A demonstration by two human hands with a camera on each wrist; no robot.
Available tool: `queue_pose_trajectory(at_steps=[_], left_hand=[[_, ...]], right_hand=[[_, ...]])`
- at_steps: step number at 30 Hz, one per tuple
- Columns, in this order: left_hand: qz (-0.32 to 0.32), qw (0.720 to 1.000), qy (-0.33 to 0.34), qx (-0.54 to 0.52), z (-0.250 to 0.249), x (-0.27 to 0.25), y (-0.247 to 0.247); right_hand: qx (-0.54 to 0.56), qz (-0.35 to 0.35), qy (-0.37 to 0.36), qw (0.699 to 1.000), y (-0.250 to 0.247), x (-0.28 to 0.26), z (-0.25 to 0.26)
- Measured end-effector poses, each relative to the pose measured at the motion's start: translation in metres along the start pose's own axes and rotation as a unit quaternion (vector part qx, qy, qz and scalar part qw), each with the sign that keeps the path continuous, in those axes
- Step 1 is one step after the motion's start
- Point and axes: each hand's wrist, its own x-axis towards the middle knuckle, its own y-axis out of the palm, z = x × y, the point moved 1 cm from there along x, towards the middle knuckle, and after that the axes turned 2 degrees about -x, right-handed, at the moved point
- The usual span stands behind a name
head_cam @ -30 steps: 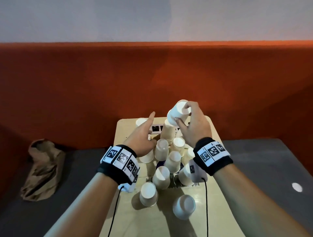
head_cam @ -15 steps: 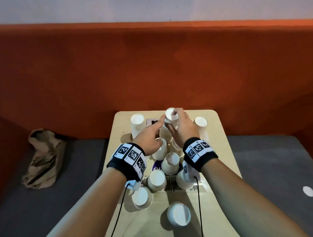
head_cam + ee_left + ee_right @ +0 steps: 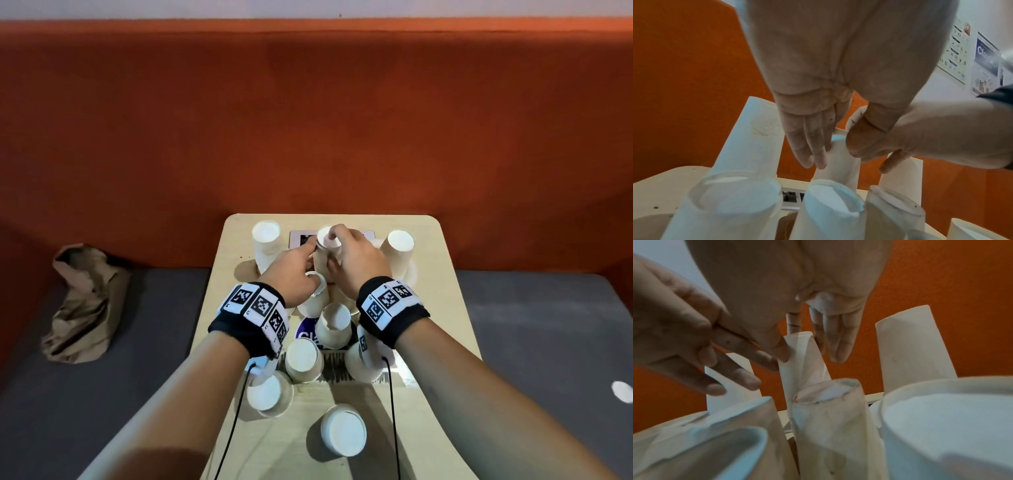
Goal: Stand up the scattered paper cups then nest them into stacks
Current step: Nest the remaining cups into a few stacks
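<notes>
Several white paper cups stand upside down on a small wooden table (image 3: 445, 308). At the rear middle rises a nested stack (image 3: 322, 263), seen close in the wrist views (image 3: 840, 160) (image 3: 801, 360). My right hand (image 3: 356, 260) grips its top cup (image 3: 327, 238), thumb on one side, fingers (image 3: 836, 340) on the other, index finger over the top. My left hand (image 3: 291, 270) touches the stack's left side with straight fingers (image 3: 813, 146). Taller stacks stand rear left (image 3: 265, 246) and rear right (image 3: 397, 253). Single cups (image 3: 303, 359) (image 3: 334, 325) (image 3: 342, 433) sit nearer me.
More cups (image 3: 267, 394) (image 3: 363, 366) crowd under my wrists. A marker card (image 3: 301, 238) lies behind the middle stack. A crumpled brown paper bag (image 3: 85, 305) lies on the grey seat at left. An orange backrest (image 3: 308, 120) rises behind the table.
My right hand carried a cup down from above onto the middle stack. My left hand moved in from the left until it touched the stack.
</notes>
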Motion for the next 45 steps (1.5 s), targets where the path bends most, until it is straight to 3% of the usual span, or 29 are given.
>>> queue_pose_trajectory(at_steps=[7,14,22,29,36,45], left_hand=[[-0.019,0.999,-0.005,0.044,-0.018,-0.023,-0.011],[-0.026,0.997,0.061,0.047,-0.026,-0.056,-0.010],[0.008,0.991,0.131,0.041,-0.017,-0.093,0.011],[0.057,0.988,0.139,0.018,0.010,-0.128,0.029],[0.069,0.986,0.154,0.016,0.022,-0.146,0.032],[0.046,0.985,0.169,0.008,0.045,-0.165,0.010]], right_hand=[[-0.031,0.008,0.006,0.999,-0.012,-0.016,-0.001],[-0.070,-0.026,-0.015,0.997,-0.039,-0.061,0.019],[-0.105,0.047,-0.031,0.993,-0.039,-0.123,0.048],[-0.177,0.170,0.009,0.969,-0.009,-0.170,0.051],[-0.151,0.189,0.087,0.966,0.010,-0.208,0.039],[-0.167,0.179,0.130,0.961,0.021,-0.225,0.042]])
